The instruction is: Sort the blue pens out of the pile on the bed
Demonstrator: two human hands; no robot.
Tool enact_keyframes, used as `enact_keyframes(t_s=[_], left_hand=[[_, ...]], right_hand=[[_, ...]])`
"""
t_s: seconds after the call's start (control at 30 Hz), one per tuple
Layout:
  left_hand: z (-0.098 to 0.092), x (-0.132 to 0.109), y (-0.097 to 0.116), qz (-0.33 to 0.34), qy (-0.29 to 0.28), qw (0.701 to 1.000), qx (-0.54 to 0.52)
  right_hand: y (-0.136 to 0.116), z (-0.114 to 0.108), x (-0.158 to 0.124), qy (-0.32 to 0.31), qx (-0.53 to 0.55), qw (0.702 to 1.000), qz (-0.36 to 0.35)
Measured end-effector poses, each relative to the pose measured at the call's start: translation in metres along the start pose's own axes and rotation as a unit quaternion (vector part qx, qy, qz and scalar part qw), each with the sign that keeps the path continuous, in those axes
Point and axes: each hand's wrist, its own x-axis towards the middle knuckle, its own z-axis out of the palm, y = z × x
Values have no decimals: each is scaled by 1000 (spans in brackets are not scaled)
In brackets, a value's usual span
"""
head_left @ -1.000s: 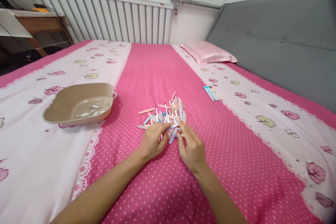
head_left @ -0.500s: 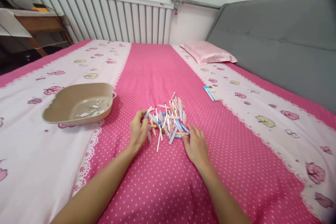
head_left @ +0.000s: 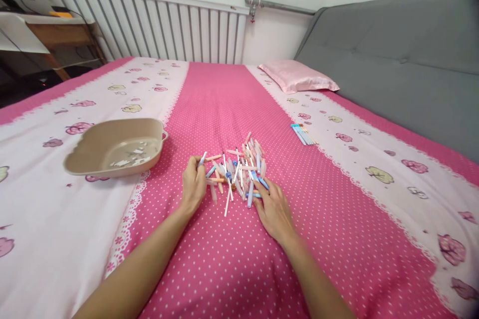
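Observation:
A loose pile of several pastel pens and pen parts (head_left: 239, 167) lies on the pink dotted bedspread (head_left: 224, 99). My left hand (head_left: 193, 185) is at the pile's left edge with its fingers closed on a light blue pen (head_left: 202, 159) that points up and away. My right hand (head_left: 274, 208) rests at the pile's near right corner, fingers pinched on a blue pen (head_left: 250, 190) that lies on the bed.
A beige plastic basin (head_left: 116, 147) with small white bits inside sits to the left. A tidy bunch of blue pens (head_left: 303, 133) lies to the right. A pink pillow (head_left: 297, 76), a grey headboard (head_left: 392, 65), a white radiator (head_left: 149, 25) and a wooden shelf (head_left: 52, 30) stand farther off.
The hands were together at the pile's near edge; the left moved to the left edge and took up a light blue pen, the right settled at the near right corner.

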Motion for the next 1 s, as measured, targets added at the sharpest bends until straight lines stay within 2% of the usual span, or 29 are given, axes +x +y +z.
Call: enact_keyframes(t_s=[0.33,0.53,0.73,1.0], left_hand=[[-1,0,4,-46,-37,990,126],[-11,12,-3,-61,-155,966,198],[-16,18,-7,-74,-240,943,220],[-17,15,1,-82,-301,928,205]], right_hand=[[-2,-2,0,-6,4,1000,9],[-2,-2,0,-6,5,1000,4],[-1,-1,0,-1,0,1000,-1],[1,2,-1,13,-6,1000,-10]])
